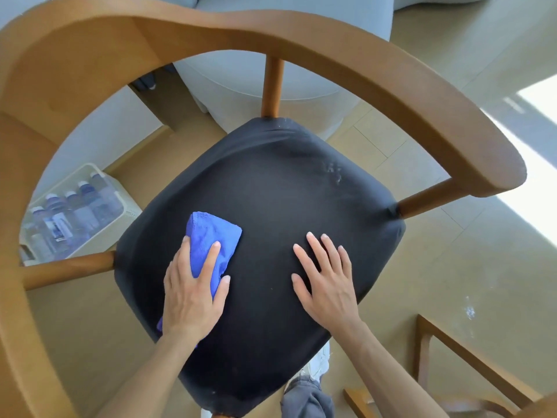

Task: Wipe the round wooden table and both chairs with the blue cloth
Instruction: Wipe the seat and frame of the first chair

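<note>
the chair [346,58] fills most of the view, its curved wooden back and arm rail arching round a black padded seat [271,206] that is held on round wooden posts. pale marks show on the seat near its far right corner. a grey sofa [256,82] stands beyond the chair on the tan floor [437,282]. a white bin [120,191] of capped bottles [75,212] sits on the floor to the left, seen through the chair frame. a wooden frame [452,357] lies low at the right. the right hand [328,279] rests flat on the seat, fingers straight and spread, holding nothing. the left hand [193,294] presses the folded cloth [214,236] onto the seat's left part, fingers straight on top of it.
</note>
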Tool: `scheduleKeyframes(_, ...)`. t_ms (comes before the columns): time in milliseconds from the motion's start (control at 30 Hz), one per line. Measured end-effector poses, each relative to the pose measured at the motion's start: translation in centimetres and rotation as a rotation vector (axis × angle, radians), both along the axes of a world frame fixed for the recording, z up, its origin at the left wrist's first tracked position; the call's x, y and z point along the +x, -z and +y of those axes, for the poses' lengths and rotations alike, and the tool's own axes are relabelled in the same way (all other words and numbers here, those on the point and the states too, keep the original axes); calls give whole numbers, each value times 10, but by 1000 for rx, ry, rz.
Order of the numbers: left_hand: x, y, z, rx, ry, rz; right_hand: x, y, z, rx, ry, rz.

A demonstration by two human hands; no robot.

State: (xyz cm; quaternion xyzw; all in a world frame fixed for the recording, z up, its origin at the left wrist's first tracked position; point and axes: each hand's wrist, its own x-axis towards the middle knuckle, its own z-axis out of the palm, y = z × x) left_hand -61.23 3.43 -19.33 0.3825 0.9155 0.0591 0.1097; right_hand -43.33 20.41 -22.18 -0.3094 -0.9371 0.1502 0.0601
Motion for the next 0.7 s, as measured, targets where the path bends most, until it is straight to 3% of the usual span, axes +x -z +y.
scheduleKeyframes(300,-2,7,0,100,-8,8,-4,15,-3,16,-31,-205)
scheduleKeyframes(700,1,1,16,157,-148,-26,-4,14,-4,9,15,-135)
